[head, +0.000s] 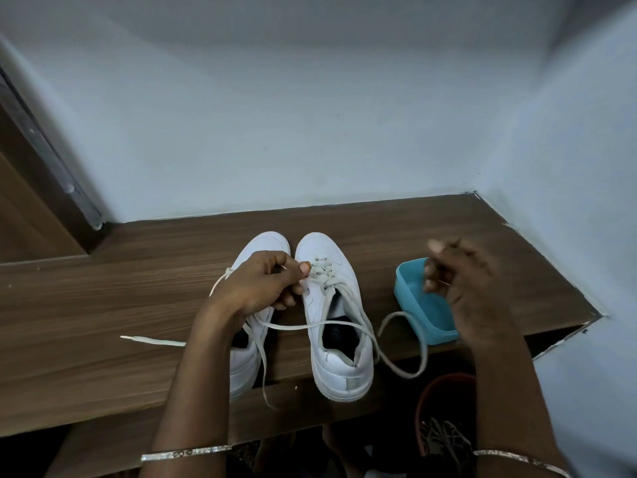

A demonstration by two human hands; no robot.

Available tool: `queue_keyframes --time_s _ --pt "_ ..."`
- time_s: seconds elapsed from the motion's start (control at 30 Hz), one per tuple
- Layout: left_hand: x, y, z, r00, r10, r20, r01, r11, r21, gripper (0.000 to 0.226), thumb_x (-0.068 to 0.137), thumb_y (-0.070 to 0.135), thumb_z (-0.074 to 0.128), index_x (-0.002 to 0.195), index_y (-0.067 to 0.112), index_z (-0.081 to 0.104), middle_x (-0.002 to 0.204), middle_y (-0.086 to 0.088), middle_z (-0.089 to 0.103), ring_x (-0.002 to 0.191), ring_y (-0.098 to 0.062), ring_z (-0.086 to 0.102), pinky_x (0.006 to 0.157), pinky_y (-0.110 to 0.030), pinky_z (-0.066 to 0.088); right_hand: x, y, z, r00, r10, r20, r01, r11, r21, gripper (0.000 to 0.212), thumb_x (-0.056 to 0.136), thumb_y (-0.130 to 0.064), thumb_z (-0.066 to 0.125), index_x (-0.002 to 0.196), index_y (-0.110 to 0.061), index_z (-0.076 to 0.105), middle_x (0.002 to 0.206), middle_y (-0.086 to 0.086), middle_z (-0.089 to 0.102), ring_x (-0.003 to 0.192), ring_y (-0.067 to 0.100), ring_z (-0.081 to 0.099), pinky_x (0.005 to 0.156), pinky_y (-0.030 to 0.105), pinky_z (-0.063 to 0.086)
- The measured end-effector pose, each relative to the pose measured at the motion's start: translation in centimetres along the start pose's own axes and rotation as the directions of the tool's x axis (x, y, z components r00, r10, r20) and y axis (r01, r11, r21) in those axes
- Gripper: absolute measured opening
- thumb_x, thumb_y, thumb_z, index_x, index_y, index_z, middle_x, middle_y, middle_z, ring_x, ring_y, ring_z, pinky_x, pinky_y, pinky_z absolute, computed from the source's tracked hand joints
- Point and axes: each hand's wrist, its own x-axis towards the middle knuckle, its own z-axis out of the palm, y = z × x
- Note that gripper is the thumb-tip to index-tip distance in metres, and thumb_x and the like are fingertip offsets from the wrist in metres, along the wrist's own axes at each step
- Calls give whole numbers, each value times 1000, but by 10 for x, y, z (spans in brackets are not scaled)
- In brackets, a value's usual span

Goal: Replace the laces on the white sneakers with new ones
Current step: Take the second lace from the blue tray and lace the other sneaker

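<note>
Two white sneakers stand side by side on a wooden shelf (103, 291), toes toward the wall. The right sneaker (336, 339) has an off-white lace (405, 365) threaded through its upper eyelets, with long loose ends trailing over the shelf edge. My left hand (265, 288) lies over the left sneaker (246, 370) and pinches a lace end by the right sneaker's eyelets. Blurred, my right hand (462, 277) hovers above a blue tub (418, 312) with fingers curled; a thin strand seems pinched in it. Another lace end (151, 340) lies flat to the left.
The shelf sits in a corner between pale blue walls, with a wooden door frame (41, 188) at left. Below the shelf's front edge is a reddish-brown basket (444, 415) holding tangled laces. Both wrists wear metal bangles.
</note>
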Motion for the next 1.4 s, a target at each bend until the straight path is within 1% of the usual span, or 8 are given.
queue_keyframes --time_s 0.2,0.3,0.4,0.6,0.87,1.03,1.17,1.4 --pt "3 -1 8 992 95 82 -107 983 147 17 89 32 72 98 18 72 83 -8 71 68 -7 66 65 -18 49 1 18 34 965 55 256 86 858 -507 11 76 -26 85 78 -20 75 75 0 74 71 14 67 71 26 56" --pt "5 -3 9 983 127 130 -150 971 186 15 86 29 76 97 21 71 80 -7 70 71 -9 66 72 -27 53 -1 26 47 952 66 300 141 774 -617 16 74 -29 87 80 -21 75 74 -4 73 67 6 66 65 16 53" --pt "7 -5 15 975 205 88 -221 943 247 8 87 28 75 93 25 70 73 5 63 65 -3 57 66 -23 47 0 31 52 949 106 296 133 718 -683 24 71 -38 88 79 -21 73 72 -6 72 65 2 64 64 18 54" --pt "9 -6 19 966 260 -11 -247 929 275 8 84 31 77 81 25 73 57 13 55 53 0 47 55 -19 36 -1 30 47 954 80 291 125 771 -624 20 77 -35 83 72 -20 72 68 -7 70 62 1 62 62 18 50" --pt "10 -8 16 962 274 3 -267 933 242 6 83 33 78 79 29 77 45 13 41 49 -3 37 58 -27 31 -1 28 32 922 131 364 43 901 -433 21 93 -20 68 88 0 65 80 10 75 79 24 73 84 36 58" --pt "12 -12 13 964 256 -75 -222 925 308 6 81 33 79 77 29 78 62 1 61 64 -8 53 65 -26 40 -3 27 21 917 160 366 54 858 -511 16 95 -13 64 88 1 62 76 9 72 64 28 70 65 33 56" --pt "12 -11 15 968 231 -93 -187 921 342 8 81 31 80 77 25 78 52 12 49 55 -3 45 59 -22 36 -5 25 21 922 148 358 105 793 -600 14 96 -12 63 85 -3 61 72 7 70 52 23 66 56 39 61" --pt "6 -8 9 969 202 -140 -131 906 403 14 83 30 78 71 28 72 47 12 47 49 -2 43 49 -11 33 -6 23 20 938 145 316 100 758 -645 13 93 -11 66 82 -6 62 67 4 68 52 23 66 54 40 61"
